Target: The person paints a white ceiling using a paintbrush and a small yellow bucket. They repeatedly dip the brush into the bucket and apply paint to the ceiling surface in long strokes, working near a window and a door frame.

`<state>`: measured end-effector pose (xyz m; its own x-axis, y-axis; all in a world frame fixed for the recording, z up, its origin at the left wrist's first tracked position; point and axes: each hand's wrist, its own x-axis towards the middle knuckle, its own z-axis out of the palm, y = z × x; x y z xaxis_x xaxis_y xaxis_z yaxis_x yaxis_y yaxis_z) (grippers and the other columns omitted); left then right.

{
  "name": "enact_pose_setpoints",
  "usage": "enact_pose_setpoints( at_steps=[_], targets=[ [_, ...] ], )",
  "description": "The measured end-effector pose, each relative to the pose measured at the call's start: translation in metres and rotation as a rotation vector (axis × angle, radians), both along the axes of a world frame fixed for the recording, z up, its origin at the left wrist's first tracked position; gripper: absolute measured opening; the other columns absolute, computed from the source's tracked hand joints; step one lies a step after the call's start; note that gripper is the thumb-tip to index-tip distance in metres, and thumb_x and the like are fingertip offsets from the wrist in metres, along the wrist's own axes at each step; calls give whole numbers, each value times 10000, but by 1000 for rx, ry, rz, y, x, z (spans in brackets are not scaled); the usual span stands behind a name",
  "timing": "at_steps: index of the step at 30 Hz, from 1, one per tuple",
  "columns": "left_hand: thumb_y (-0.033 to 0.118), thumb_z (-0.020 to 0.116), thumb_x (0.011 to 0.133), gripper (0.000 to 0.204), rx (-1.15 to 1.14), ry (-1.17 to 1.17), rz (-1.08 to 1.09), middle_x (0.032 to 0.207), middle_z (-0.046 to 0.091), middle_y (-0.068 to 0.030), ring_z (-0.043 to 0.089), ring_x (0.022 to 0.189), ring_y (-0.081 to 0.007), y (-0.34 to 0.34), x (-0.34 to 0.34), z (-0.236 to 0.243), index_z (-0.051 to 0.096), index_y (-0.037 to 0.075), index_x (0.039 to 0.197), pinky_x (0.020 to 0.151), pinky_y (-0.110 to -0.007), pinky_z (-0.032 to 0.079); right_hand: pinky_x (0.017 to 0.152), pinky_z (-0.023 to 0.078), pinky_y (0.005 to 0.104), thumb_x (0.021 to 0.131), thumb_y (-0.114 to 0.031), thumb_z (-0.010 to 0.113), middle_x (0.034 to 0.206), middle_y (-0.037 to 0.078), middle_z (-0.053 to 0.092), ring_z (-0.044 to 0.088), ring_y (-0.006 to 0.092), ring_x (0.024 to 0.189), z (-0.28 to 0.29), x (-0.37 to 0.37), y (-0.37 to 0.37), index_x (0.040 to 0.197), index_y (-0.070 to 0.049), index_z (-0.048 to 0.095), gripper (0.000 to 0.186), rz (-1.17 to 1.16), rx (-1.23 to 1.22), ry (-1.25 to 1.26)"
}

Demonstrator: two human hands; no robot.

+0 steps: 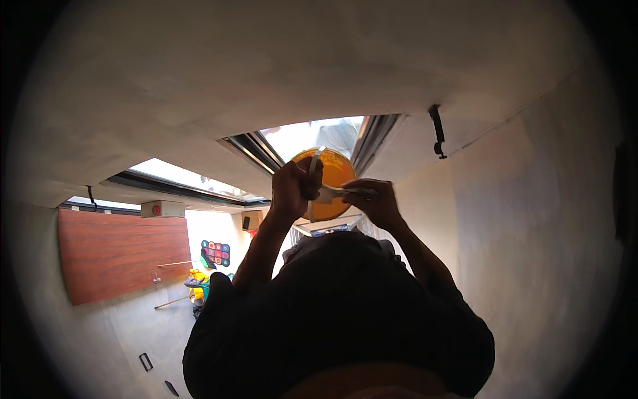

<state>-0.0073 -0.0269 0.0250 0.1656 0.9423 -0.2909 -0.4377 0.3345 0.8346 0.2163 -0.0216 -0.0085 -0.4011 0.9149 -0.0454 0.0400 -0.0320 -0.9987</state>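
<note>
An orange round bucket (340, 174) hangs in front of me, its opening turned toward my view. A pale strap-like handle (318, 159) arches across it. My left hand (297, 189) is closed around this handle at the bucket's left side. In my right hand (376, 201), fingers pinch a thin hand tool with a pale, widening end (327, 194). That end lies over the bucket's mouth, close to my left fingers. Dim light hides whether it is a brush or a scraper. The inside of the bucket looks evenly orange.
Beyond the bucket is a bright window with a dark frame (256, 151); another window (179, 178) is further left. A black bracket (436, 130) juts from the pale wall. At left are a reddish-brown wooden panel (123, 253), a small box (163, 209) and a yellow-and-green pile (198, 282) with sticks.
</note>
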Motion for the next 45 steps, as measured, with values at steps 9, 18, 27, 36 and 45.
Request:
enact_pose_setpoints(
  at_steps=[9, 18, 27, 36, 45],
  targets=[
    [157, 409, 846, 224, -92, -407, 160, 676, 475, -5, 404, 529, -81, -25, -37, -28, 576, 31, 926, 475, -204, 302, 722, 561, 329, 821, -29, 666, 856, 157, 691, 694, 240, 751, 79, 33, 18, 1005, 103, 645, 228, -357, 370, 247],
    [105, 503, 854, 135, -12, -138, 381, 697, 519, -6, 464, 542, -85, -55, -62, -57, 592, 31, 922, 479, -220, 358, 769, 559, 268, 811, 49, 686, 973, 102, 690, 678, 173, 844, 81, -131, 70, 1079, 2, 662, 274, 16, 588, 269],
    [203, 437, 773, 262, -80, -194, 492, 679, 480, -8, 407, 524, -94, -69, -82, -47, 568, 38, 928, 480, -228, 318, 723, 522, 231, 799, -50, 731, 928, 71, 707, 664, 110, 808, 89, -212, 76, 1039, -32, 695, 243, 16, 620, 347],
    [215, 435, 701, 287, -108, -74, 513, 565, 319, 37, 247, 448, -74, -57, -65, -36, 544, 42, 902, 432, -231, 232, 711, 539, 273, 742, -90, 779, 944, 68, 711, 688, 179, 810, 83, -138, 80, 981, -93, 730, 244, -203, 616, 228],
    [226, 436, 690, 305, -138, 158, 336, 586, 341, 34, 259, 451, -74, -37, -46, -34, 525, 52, 924, 435, -223, 233, 783, 542, 290, 830, 18, 647, 934, 131, 702, 685, 203, 872, 75, 72, 73, 1012, 31, 691, 188, -714, 569, 154]
  ],
)
